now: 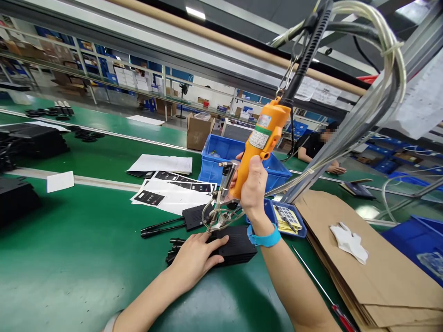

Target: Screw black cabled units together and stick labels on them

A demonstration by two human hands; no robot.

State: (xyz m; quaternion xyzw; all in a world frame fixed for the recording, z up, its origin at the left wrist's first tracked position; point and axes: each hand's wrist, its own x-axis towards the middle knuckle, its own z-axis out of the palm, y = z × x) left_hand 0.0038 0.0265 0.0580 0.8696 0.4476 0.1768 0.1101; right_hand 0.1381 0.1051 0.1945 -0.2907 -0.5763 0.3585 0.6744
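My right hand (254,186) is wrapped round an orange electric screwdriver (259,138) that hangs from a hook and cable overhead. Its lower end, with a metal fitting and thin clear tubes, points down at a stack of flat black plastic boxes (238,244). Whether the tip touches the top box is hidden. My left hand (199,256) lies on the left part of that stack, fingers spread, pressing on it. Black rod-like ends (175,246) stick out from the stack's left side. Just behind lies another black box (196,216) with two long black rods.
Printed label sheets (173,191) and a blue bin (221,157) are behind the work. To the right are a small blue tray (297,226), a long screwdriver (341,318), and cardboard sheets (377,258) with a white glove (349,242). A co-worker (313,145) sits farther back.
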